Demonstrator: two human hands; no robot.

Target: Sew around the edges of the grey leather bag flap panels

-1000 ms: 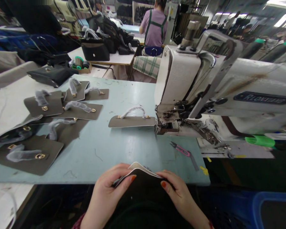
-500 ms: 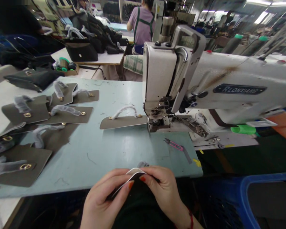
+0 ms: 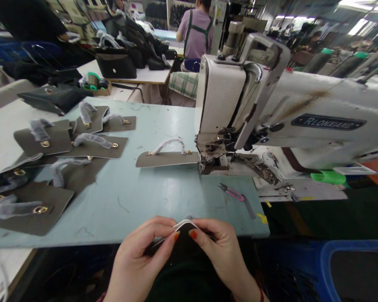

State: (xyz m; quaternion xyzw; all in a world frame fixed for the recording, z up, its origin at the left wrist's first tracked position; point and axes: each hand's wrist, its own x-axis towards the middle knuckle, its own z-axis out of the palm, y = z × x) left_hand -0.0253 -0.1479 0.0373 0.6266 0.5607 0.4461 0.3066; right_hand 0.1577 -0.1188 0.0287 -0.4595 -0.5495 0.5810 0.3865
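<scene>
My left hand [image 3: 143, 251] and my right hand [image 3: 219, 249] both pinch a folded dark leather piece [image 3: 184, 228] with a pale underside, held at the near edge of the pale blue table [image 3: 157, 193]. The thumbs meet at the top of the fold. Further back, a grey-brown leather panel [image 3: 166, 158] with a wrapped white handle and gold rings lies against the presser foot of the white sewing machine [image 3: 271, 109].
Several more grey-brown panels [image 3: 34, 207] with wrapped handles lie spread over the table's left side. Pink thread snips [image 3: 233, 193] rest right of centre. A blue bin [image 3: 349, 268] stands at lower right. A person in an apron [image 3: 195, 35] sits at a far table with black bags [image 3: 115, 65].
My hands have drawn closer together on the folded piece, from its two ends to a pinch at its top. The view has shifted slightly.
</scene>
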